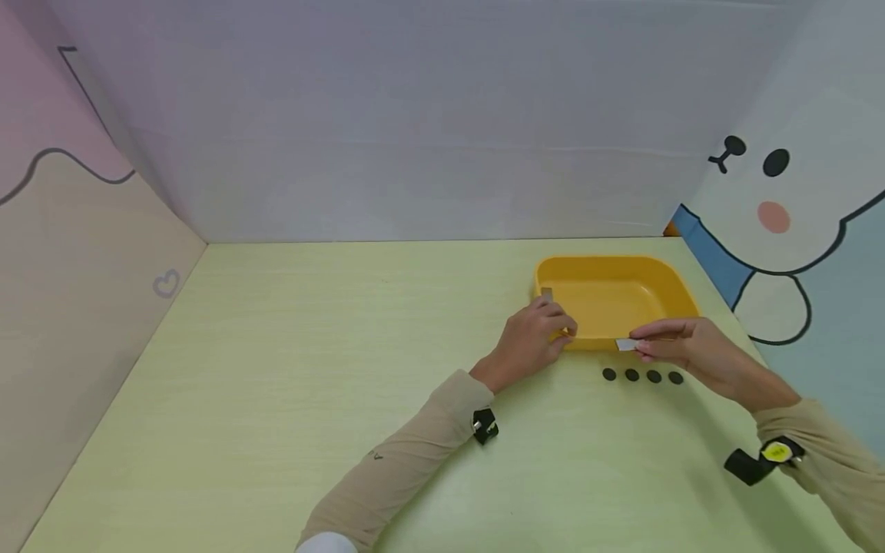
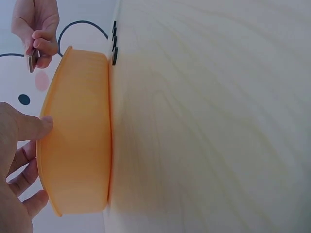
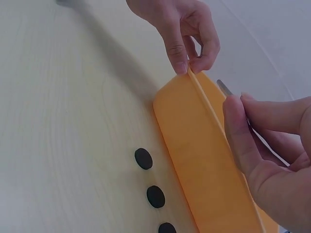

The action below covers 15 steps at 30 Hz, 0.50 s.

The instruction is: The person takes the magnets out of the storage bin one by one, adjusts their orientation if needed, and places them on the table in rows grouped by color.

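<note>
A yellow rectangular tray (image 1: 608, 307) with rounded corners stands at the right of the table. My left hand (image 1: 528, 338) pinches its rim at the near left corner, thumb outside and fingers inside, as the right wrist view shows. Between thumb and fingertips my right hand (image 1: 712, 361) holds a small thin, flat grey-white piece (image 1: 626, 345) by one end, just above the tray's near rim; its kind cannot be told. Another small grey piece (image 1: 547, 294) shows at the tray's left rim, beside the left fingers. In front of the tray lie several black discs (image 1: 632, 375) in a row.
The pale wood-grain table (image 1: 311, 384) reaches left and forward of the tray. A plain wall (image 1: 429, 153) rises at the back, and printed panels stand on both sides, the right one (image 1: 836, 330) close to the tray.
</note>
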Tool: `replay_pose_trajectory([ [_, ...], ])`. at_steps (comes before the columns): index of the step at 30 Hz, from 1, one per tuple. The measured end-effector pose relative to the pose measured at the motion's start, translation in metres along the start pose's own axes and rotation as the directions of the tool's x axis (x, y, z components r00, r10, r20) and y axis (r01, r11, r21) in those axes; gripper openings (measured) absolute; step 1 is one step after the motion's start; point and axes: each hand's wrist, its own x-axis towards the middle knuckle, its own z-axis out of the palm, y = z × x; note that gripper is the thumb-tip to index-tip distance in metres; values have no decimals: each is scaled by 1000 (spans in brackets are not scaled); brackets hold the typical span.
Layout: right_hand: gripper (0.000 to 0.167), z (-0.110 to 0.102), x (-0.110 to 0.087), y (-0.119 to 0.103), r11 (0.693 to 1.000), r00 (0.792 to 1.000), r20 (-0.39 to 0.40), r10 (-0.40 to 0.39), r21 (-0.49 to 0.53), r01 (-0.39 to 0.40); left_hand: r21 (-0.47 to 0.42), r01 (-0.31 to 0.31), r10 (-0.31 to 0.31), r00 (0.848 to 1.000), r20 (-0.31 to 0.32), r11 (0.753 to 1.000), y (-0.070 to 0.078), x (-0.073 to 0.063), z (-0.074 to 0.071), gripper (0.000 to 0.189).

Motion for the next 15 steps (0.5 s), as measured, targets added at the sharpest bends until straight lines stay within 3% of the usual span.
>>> replay_pose_trajectory([
  [8,20,1,-2,8,994,998,52,-23,106,18,-7,4,-4,1000,-4,1000,-1,1,0,4],
  [15,18,3,-6,14,1000,999,33,1,8,-2,-24,10,-10,1000,-2,1000,-1,1,1,4],
])
